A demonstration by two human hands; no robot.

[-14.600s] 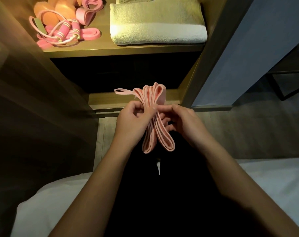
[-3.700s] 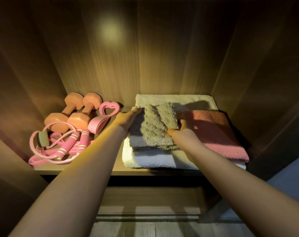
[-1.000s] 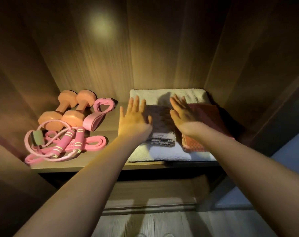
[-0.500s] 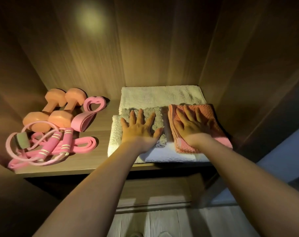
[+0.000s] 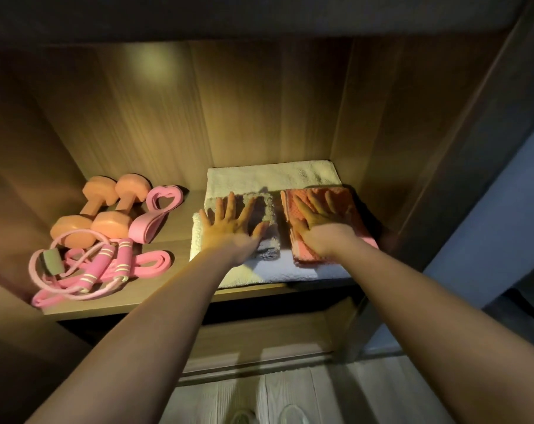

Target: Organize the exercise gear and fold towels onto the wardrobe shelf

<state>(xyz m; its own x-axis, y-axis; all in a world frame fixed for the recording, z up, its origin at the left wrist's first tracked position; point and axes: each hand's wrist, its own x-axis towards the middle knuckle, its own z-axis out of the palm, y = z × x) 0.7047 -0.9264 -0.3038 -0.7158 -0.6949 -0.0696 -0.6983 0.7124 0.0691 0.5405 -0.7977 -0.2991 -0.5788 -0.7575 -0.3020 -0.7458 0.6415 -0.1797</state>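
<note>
On the wardrobe shelf (image 5: 168,240) lies a large folded white towel (image 5: 272,179). Two smaller folded towels sit side by side on top of it: a grey towel (image 5: 270,228) on the left and a pink towel (image 5: 348,209) on the right. My left hand (image 5: 232,224) presses flat on the grey towel with fingers spread. My right hand (image 5: 319,217) presses flat on the pink towel the same way. On the shelf's left part lie two orange dumbbells (image 5: 97,215), a folded pink band (image 5: 155,215) and a pink jump rope (image 5: 85,270).
The wardrobe's right side panel (image 5: 412,148) stands close to the pink towel. The back wall (image 5: 229,102) rises behind the towels. A lower shelf edge (image 5: 259,338) and a pale wood floor (image 5: 290,399) show below.
Both hands have stayed flat on the two small towels. The view has shifted a little, and the hands sit slightly farther back on the towels.
</note>
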